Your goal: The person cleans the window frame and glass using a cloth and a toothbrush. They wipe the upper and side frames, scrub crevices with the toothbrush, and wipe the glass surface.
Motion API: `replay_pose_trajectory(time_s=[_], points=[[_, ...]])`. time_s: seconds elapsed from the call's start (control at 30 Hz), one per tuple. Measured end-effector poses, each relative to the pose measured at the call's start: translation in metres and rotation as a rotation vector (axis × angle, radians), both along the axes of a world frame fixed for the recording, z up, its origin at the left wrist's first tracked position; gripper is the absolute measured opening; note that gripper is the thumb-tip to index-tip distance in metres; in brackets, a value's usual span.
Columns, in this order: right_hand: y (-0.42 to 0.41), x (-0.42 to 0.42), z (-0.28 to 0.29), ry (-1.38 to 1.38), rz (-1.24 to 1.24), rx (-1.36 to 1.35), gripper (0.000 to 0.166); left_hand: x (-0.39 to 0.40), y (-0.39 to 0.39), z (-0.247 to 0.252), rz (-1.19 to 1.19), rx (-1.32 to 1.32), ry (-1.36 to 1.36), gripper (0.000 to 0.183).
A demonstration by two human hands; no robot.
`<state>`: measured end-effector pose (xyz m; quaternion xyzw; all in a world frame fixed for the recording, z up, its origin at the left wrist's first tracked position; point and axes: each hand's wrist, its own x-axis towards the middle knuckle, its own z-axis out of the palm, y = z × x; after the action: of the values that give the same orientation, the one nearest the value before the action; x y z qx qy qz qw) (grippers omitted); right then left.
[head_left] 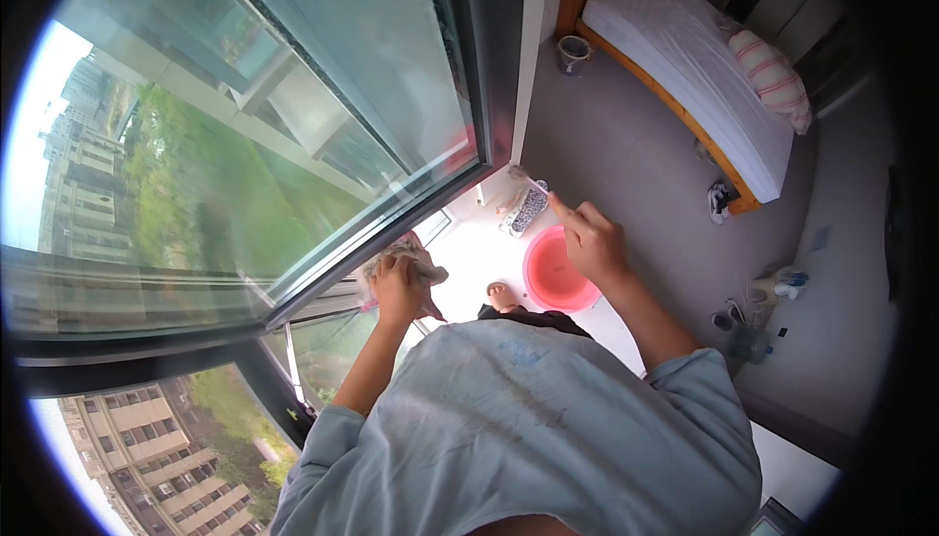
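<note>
My left hand (398,288) is closed around a crumpled, greyish rag (431,272), just below the bottom rail of the dark window frame (381,246). Some pinkish cloth hangs under my fingers. In my right hand (598,242) is the thin pale handle (538,186) of a tool, with the index finger stretched along it. Its small fuzzy head (517,171) is near the lower corner of the window frame; blur hides what kind of tool it is. Beneath my right hand a pink plastic basin (539,297) stands on the white surface, partly covered by the hand.
My bare foot (502,297) is beside the basin. A patterned item (528,209) lies beyond it. Glass panes (293,132) fill the left, with buildings outside. To the right are a wooden bed (682,59), a bucket (573,55), shoes (719,202) and a large water bottle (750,345).
</note>
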<state>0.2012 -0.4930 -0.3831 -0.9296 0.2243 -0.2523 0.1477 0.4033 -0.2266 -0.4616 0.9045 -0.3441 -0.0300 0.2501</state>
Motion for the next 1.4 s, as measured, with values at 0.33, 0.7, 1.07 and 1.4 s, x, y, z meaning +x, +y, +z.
replay_pose_trajectory(time_s=[0.33, 0.7, 1.07, 1.4], points=[[-0.007, -0.002, 0.0, 0.014, -0.002, -0.208, 0.045, -0.013, 0.013, 0.008, 0.065, -0.094, 0.28, 0.014], [-0.009, 0.009, 0.013, 0.022, -0.028, -0.261, 0.044, -0.013, 0.021, 0.0, 0.011, -0.135, 0.157, 0.012], [0.013, 0.029, 0.024, 0.038, 0.077, -0.264, 0.045, -0.011, 0.028, 0.004, 0.007, -0.126, 0.145, 0.012], [0.007, 0.029, 0.021, -0.07, 0.071, 0.04, 0.039, -0.007, 0.044, -0.002, 0.045, -0.16, 0.149, 0.011]])
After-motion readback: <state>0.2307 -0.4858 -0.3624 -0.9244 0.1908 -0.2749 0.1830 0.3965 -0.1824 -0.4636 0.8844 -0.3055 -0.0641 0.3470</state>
